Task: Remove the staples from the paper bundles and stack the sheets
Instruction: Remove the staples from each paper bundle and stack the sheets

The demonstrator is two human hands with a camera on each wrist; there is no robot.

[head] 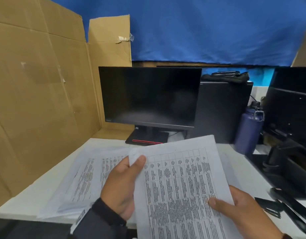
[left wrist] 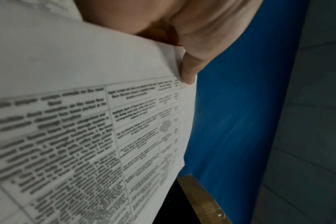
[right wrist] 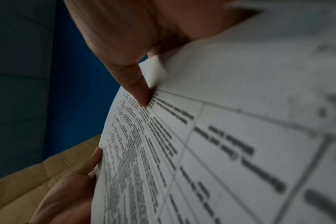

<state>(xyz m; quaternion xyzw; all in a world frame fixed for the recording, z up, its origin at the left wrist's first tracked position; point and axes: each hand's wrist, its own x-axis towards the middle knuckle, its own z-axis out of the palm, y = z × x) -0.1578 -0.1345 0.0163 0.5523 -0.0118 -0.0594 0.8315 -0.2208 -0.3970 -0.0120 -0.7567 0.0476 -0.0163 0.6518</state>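
Observation:
I hold a paper bundle (head: 179, 183) printed with a text table up above the desk, tilted toward me. My left hand (head: 124, 183) grips its upper left edge, thumb on top near the corner. My right hand (head: 238, 209) pinches its right edge, thumb on the printed face, fingers behind. The left wrist view shows the left thumb (left wrist: 190, 68) on the paper bundle's (left wrist: 86, 121) edge. The right wrist view shows the right thumb (right wrist: 136, 84) pressed on the paper bundle (right wrist: 220, 151). More printed sheets (head: 90, 173) lie flat on the white desk beneath. No staple is visible.
A dark monitor (head: 148, 97) stands behind the sheets. Cardboard panels (head: 36, 100) wall the left side. A blue bottle (head: 248, 130) and black equipment (head: 290, 166) crowd the right. A black tool (head: 290, 213) lies at the desk's right edge.

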